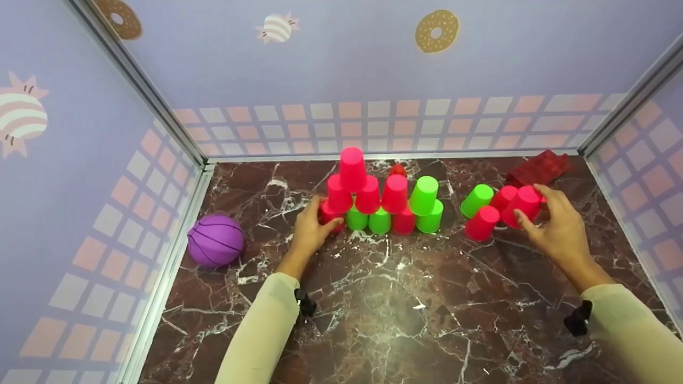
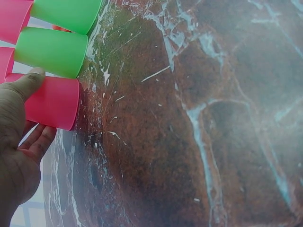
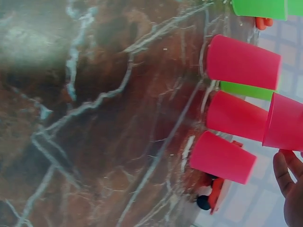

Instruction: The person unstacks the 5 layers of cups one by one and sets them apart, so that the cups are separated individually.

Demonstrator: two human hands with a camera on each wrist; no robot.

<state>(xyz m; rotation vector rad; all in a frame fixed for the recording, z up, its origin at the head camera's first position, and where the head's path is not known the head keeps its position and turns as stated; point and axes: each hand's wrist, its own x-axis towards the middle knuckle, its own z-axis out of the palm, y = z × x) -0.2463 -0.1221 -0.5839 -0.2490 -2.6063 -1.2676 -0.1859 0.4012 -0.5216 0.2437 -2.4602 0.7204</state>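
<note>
Your left grip (image 1: 312,226): clamped on the bottom-left cup (image 2: 54,101), pink, of the stack (image 1: 368,196). Your right grip (image 1: 560,229): clamped on another pink cup (image 1: 523,207). Purple ball (image 1: 216,241): on desk (image 1: 400,309).

PLACE: panelled booth | lilac walls (image 1: 347,69), donut print (image 1: 423,33), candy print (image 1: 277,28) | metal corner strip (image 1: 135,80) | marbled surface (image 1: 384,320)

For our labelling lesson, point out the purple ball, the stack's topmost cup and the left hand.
Purple ball (image 1: 216,241), head view: its middle.
Topmost cup (image 1: 353,172), head view: its side.
Left hand (image 1: 310,229), head view: back of the hand.
</note>
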